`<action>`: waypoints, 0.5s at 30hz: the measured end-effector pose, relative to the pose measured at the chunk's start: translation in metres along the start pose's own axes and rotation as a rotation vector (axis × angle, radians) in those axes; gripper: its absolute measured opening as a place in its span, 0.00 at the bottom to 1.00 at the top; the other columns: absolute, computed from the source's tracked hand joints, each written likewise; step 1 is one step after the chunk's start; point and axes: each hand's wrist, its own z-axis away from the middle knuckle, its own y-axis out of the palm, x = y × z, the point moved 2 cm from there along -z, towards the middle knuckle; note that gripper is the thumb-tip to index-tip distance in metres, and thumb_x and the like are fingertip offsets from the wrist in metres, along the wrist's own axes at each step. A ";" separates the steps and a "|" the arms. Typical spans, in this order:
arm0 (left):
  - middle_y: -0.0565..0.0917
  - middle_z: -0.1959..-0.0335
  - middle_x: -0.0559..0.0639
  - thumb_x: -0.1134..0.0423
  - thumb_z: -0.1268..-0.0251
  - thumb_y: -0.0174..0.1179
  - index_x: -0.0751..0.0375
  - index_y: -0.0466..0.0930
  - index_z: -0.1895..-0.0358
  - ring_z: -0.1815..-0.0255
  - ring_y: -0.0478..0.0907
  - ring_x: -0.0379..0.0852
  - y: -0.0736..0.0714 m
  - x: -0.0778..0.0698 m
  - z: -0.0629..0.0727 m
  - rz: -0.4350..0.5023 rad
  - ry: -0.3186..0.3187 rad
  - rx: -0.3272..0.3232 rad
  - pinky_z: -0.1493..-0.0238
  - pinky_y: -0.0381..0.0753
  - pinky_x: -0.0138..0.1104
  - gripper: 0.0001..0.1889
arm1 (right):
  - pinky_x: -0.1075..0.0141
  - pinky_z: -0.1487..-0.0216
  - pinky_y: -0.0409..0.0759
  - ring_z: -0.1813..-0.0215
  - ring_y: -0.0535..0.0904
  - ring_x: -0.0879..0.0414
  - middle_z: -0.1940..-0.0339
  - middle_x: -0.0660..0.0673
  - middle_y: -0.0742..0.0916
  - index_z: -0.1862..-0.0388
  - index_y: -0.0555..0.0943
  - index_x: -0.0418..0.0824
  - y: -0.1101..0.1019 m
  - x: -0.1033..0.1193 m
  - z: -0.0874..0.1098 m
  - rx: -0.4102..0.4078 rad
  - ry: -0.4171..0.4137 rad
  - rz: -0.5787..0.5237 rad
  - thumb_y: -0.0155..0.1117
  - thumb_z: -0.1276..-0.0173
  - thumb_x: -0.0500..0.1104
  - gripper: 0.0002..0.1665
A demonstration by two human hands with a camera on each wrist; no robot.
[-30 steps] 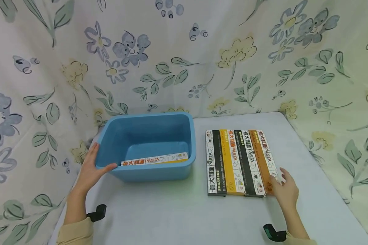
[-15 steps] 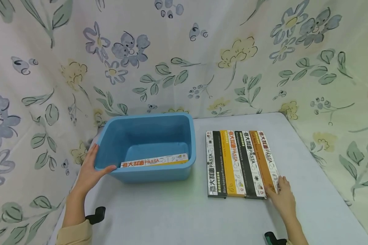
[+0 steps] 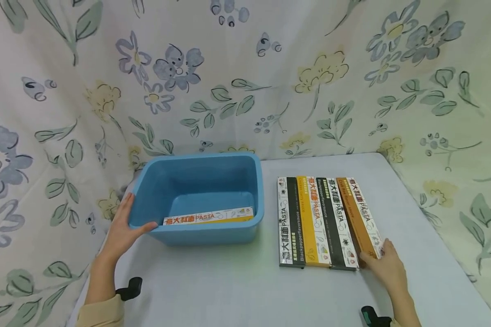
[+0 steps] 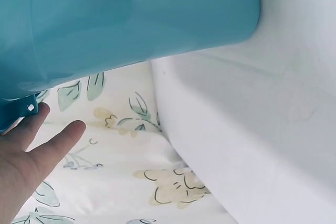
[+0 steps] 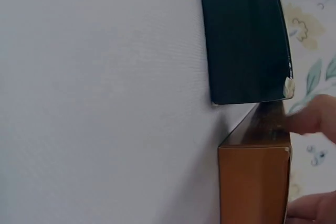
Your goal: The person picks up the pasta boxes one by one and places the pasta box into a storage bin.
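In the head view, my right hand [image 3: 389, 268] grips the near end of an orange-and-white pasta box [image 3: 360, 213], thumb on its left side and fingers on its right. This box slants away from the black-and-white pasta box [image 3: 336, 222] beside it, leaving a narrow gap at the near end. The right wrist view shows the orange end [image 5: 254, 182] beside the black box's end [image 5: 247, 40]. On the left, my left hand [image 3: 120, 234] rests spread against the front-left corner of a blue bin [image 3: 204, 236]; its fingers look fairly straight [image 4: 63, 140].
Inside the bin, an orange-and-white pasta box [image 3: 208, 216] lies along the front wall. A yellow-and-white pasta box [image 3: 313, 222] and another black-and-white one [image 3: 291, 222] complete the row on the white table [image 3: 237, 286]. Floral cloth [image 3: 229, 68] hangs behind and at the sides.
The near end of the orange pasta box has swung right with my right hand, opening a gap from the black box. My left hand stays at the bin; the head view shifts slightly.
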 end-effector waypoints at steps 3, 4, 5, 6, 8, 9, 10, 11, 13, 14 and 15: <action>0.36 0.21 0.61 0.49 0.43 0.68 0.59 0.35 0.21 0.26 0.38 0.74 0.000 0.001 0.000 -0.006 0.000 -0.002 0.41 0.51 0.74 0.57 | 0.35 0.36 0.62 0.33 0.61 0.25 0.33 0.18 0.62 0.30 0.46 0.15 0.000 -0.002 -0.002 0.027 -0.015 -0.017 0.66 0.42 0.49 0.58; 0.36 0.21 0.61 0.49 0.43 0.68 0.59 0.35 0.21 0.26 0.38 0.75 0.000 0.001 0.000 -0.006 0.001 -0.001 0.41 0.51 0.74 0.57 | 0.35 0.39 0.66 0.36 0.65 0.25 0.35 0.18 0.65 0.31 0.47 0.15 0.000 -0.002 -0.003 0.026 -0.023 -0.014 0.67 0.43 0.49 0.58; 0.36 0.21 0.61 0.49 0.43 0.68 0.59 0.35 0.21 0.26 0.38 0.75 0.000 0.001 0.001 -0.009 -0.001 0.000 0.41 0.51 0.74 0.57 | 0.35 0.42 0.68 0.40 0.68 0.26 0.38 0.18 0.68 0.31 0.49 0.15 0.000 -0.003 -0.003 0.023 -0.027 -0.013 0.68 0.43 0.49 0.58; 0.36 0.21 0.61 0.49 0.44 0.68 0.60 0.35 0.21 0.26 0.38 0.75 0.000 0.002 0.001 -0.011 -0.002 0.000 0.41 0.51 0.74 0.57 | 0.36 0.45 0.71 0.43 0.70 0.27 0.42 0.18 0.70 0.32 0.50 0.15 0.000 -0.003 -0.004 0.017 -0.032 -0.009 0.69 0.44 0.50 0.57; 0.36 0.21 0.61 0.48 0.43 0.68 0.59 0.34 0.21 0.26 0.38 0.75 0.001 0.002 0.000 -0.013 -0.006 0.003 0.41 0.52 0.75 0.57 | 0.37 0.48 0.73 0.47 0.72 0.27 0.45 0.18 0.71 0.32 0.52 0.16 0.000 -0.004 -0.005 0.004 -0.031 -0.009 0.70 0.46 0.49 0.57; 0.35 0.21 0.61 0.48 0.43 0.68 0.60 0.34 0.21 0.26 0.38 0.75 0.001 0.003 0.000 -0.015 -0.008 0.005 0.42 0.52 0.75 0.57 | 0.37 0.49 0.73 0.48 0.72 0.27 0.46 0.18 0.72 0.33 0.53 0.17 0.000 -0.004 -0.005 -0.002 -0.028 -0.009 0.70 0.46 0.50 0.56; 0.35 0.21 0.61 0.47 0.43 0.68 0.60 0.34 0.22 0.26 0.38 0.75 0.001 0.003 -0.001 -0.015 -0.008 0.005 0.42 0.52 0.75 0.57 | 0.39 0.50 0.74 0.49 0.73 0.28 0.47 0.19 0.73 0.33 0.55 0.19 0.001 -0.005 -0.006 -0.009 -0.028 -0.008 0.71 0.46 0.49 0.54; 0.35 0.21 0.61 0.47 0.43 0.68 0.60 0.34 0.22 0.26 0.38 0.75 0.001 0.003 -0.001 -0.016 -0.008 0.005 0.42 0.52 0.75 0.58 | 0.41 0.53 0.76 0.51 0.74 0.29 0.49 0.19 0.74 0.35 0.58 0.21 0.001 -0.006 -0.007 -0.018 -0.026 -0.008 0.71 0.47 0.49 0.52; 0.35 0.21 0.61 0.47 0.43 0.67 0.60 0.34 0.22 0.26 0.38 0.75 0.002 0.003 -0.002 -0.016 -0.010 0.007 0.42 0.52 0.75 0.58 | 0.47 0.59 0.76 0.54 0.76 0.32 0.52 0.21 0.77 0.39 0.62 0.24 0.002 -0.007 -0.007 -0.049 -0.021 -0.012 0.72 0.49 0.49 0.47; 0.35 0.21 0.61 0.47 0.43 0.68 0.60 0.34 0.22 0.26 0.38 0.75 0.002 0.003 -0.002 -0.016 -0.009 0.006 0.42 0.52 0.75 0.57 | 0.49 0.61 0.75 0.56 0.76 0.33 0.53 0.22 0.78 0.41 0.63 0.25 0.003 -0.007 -0.007 -0.066 -0.015 -0.017 0.72 0.50 0.49 0.45; 0.35 0.21 0.61 0.47 0.44 0.68 0.60 0.34 0.22 0.26 0.38 0.75 0.002 0.003 -0.002 -0.018 -0.009 0.006 0.42 0.52 0.75 0.58 | 0.50 0.63 0.74 0.56 0.76 0.34 0.54 0.23 0.79 0.43 0.64 0.26 0.003 -0.007 -0.007 -0.081 -0.005 -0.026 0.73 0.50 0.49 0.44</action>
